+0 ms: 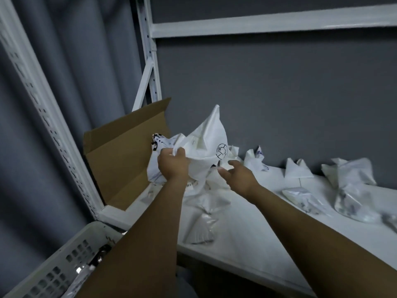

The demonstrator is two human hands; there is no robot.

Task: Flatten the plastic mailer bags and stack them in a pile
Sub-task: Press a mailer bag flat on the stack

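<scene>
Over the shelf (257, 224), clutching a mailer bag (206, 143) in the left grip (171, 164). Keeping right grip (238, 175) slack, empty, at its 4 o'clock.

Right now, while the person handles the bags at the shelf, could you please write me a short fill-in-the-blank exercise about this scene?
1. The left hand grips a crumpled mailer bag made of ___ plastic.
2. The right hand, with its fingers open, holds ___.
3. The open box to the left of that bag is made of ___.
4. The perforated basket is at the lower ___ of the view.

Missing words: white; nothing; cardboard; left.
</scene>
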